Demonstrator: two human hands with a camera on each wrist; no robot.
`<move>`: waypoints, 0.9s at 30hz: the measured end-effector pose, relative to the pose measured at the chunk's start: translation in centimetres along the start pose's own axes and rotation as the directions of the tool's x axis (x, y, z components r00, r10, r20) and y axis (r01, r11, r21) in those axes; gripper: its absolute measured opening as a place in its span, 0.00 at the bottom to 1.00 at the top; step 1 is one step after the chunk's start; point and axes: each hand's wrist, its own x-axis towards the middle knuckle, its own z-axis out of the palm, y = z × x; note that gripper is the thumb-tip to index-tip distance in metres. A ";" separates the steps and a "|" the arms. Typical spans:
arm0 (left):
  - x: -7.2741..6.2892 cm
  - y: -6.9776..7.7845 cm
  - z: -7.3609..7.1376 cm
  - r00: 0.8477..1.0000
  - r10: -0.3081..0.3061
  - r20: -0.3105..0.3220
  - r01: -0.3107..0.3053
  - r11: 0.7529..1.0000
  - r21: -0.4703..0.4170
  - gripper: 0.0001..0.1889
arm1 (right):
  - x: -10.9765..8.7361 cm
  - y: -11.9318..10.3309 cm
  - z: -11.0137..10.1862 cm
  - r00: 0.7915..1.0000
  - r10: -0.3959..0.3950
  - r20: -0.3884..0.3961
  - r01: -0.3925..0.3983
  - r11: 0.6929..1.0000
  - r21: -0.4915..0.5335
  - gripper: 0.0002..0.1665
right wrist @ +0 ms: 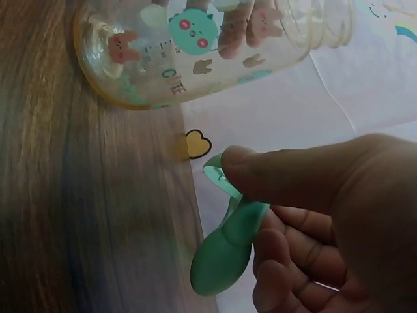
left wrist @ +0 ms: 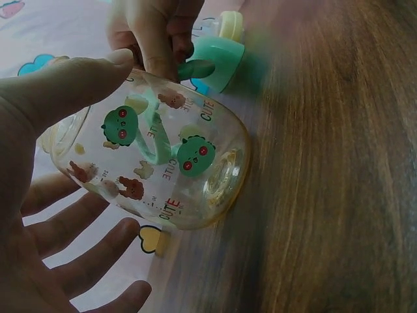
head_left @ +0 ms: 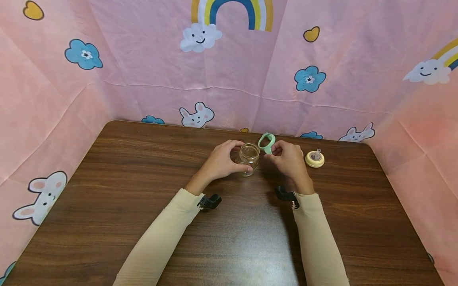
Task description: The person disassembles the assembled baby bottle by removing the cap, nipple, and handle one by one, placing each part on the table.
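Note:
A clear amber-tinted baby bottle (head_left: 249,153), without a top and printed with small cartoon animals, stands upright on the table. My left hand (head_left: 224,159) holds it from the left side, thumb at the front and fingers round the back. Just right of the bottle, my right hand (head_left: 289,158) pinches a green bottle handle ring (head_left: 266,143) between thumb and fingers. The handle's rounded grip (right wrist: 221,261) points down in the right wrist view. The ring part (left wrist: 155,134) shows through the bottle in the left wrist view.
A yellow collar with a clear nipple (head_left: 315,159) lies to the right of my right hand. A green cup-shaped cap (left wrist: 221,62) sits near it in the left wrist view. The brown wooden table (head_left: 143,178) meets a pink printed cloth (head_left: 150,59) at the back and sides.

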 end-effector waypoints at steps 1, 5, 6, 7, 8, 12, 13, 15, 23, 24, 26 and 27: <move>0.0 0.0 0.0 1.000 -0.001 0.001 0.001 1.000 0.002 0.44 | 0.0 0.0 0.1 1.000 -0.001 0.001 0.001 1.000 0.003 0.16; 0.0 0.1 0.0 1.000 -0.003 0.004 0.003 1.000 0.007 0.43 | 0.0 -0.2 0.3 1.000 -0.006 0.013 0.006 1.000 0.021 0.14; 0.0 0.1 0.0 1.000 -0.002 0.004 0.002 1.000 0.008 0.43 | 0.0 -0.2 0.3 1.000 -0.007 0.017 0.006 1.000 0.025 0.14; 0.0 0.1 0.0 1.000 -0.001 0.004 0.001 1.000 0.010 0.43 | 0.0 -0.2 0.4 1.000 -0.008 0.022 0.007 1.000 0.028 0.13; 0.0 0.1 0.0 1.000 0.002 0.004 -0.002 1.000 0.013 0.43 | 0.0 -0.2 0.4 1.000 -0.009 0.027 0.008 0.999 0.033 0.12; 0.0 0.0 0.0 1.000 0.015 0.002 -0.015 1.000 0.020 0.43 | 0.0 -0.3 0.6 0.999 -0.007 0.046 0.005 0.999 0.049 0.10; 0.0 0.0 0.0 1.000 0.018 0.001 -0.018 1.000 0.021 0.43 | 0.0 -0.4 0.6 0.999 -0.007 0.050 0.004 0.999 0.054 0.10; 0.1 -0.1 0.0 1.000 0.021 0.000 -0.021 1.000 0.021 0.42 | 0.0 -0.4 0.6 0.998 -0.008 0.055 0.004 0.998 0.059 0.09; 0.1 -0.1 0.0 1.000 0.024 -0.003 -0.024 0.999 0.026 0.42 | 0.0 -0.5 0.6 0.998 -0.008 0.067 0.003 0.998 0.066 0.09; 0.1 -0.1 0.0 1.000 0.025 -0.003 -0.025 0.999 0.028 0.42 | 0.0 -0.5 0.6 0.998 -0.006 0.069 0.001 0.998 0.068 0.09; 0.1 -0.1 0.0 1.000 0.026 -0.001 -0.026 0.999 0.030 0.42 | 0.0 -0.6 0.6 0.998 -0.006 0.070 0.001 0.998 0.068 0.09; 0.1 -0.1 0.0 1.000 0.026 -0.001 -0.026 0.999 0.029 0.42 | 0.0 -0.5 0.6 0.998 -0.008 0.070 0.003 0.998 0.067 0.09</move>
